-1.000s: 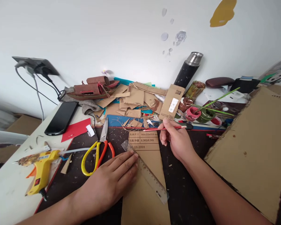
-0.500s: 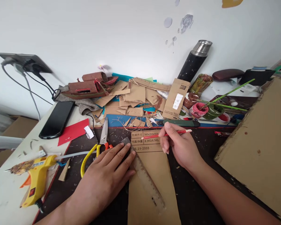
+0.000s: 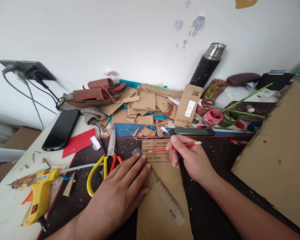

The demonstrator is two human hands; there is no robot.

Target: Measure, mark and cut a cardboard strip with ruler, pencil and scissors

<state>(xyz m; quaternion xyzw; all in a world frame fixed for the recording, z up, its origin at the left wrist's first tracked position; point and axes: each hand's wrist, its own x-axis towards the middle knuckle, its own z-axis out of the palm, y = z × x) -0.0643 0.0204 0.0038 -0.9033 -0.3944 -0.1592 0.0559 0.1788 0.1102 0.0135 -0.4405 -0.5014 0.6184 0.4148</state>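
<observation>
A clear ruler (image 3: 165, 195) lies slanted across a long cardboard strip (image 3: 162, 176) with printed text at its far end. My left hand (image 3: 122, 186) rests flat with fingers stretched over the ruler's upper end and the strip's left edge. Between the fingers of my right hand (image 3: 187, 153) is a red pencil (image 3: 162, 149), its tip pointing left just over the printed text; whether it touches cannot be made out. Scissors (image 3: 111, 150) with yellow and orange handles lie left of the strip, partly behind my left hand.
A yellow glue gun (image 3: 40, 193) and black phone (image 3: 61, 130) lie left. Cardboard scraps (image 3: 145, 100), a model boat (image 3: 90, 96), a green cutter (image 3: 197, 131) and paint jars (image 3: 213, 117) line the back. A large cardboard sheet (image 3: 280, 153) stands right.
My left hand and the ruler have moved a little to the right over the strip. My right hand with the pencil has shifted slightly left.
</observation>
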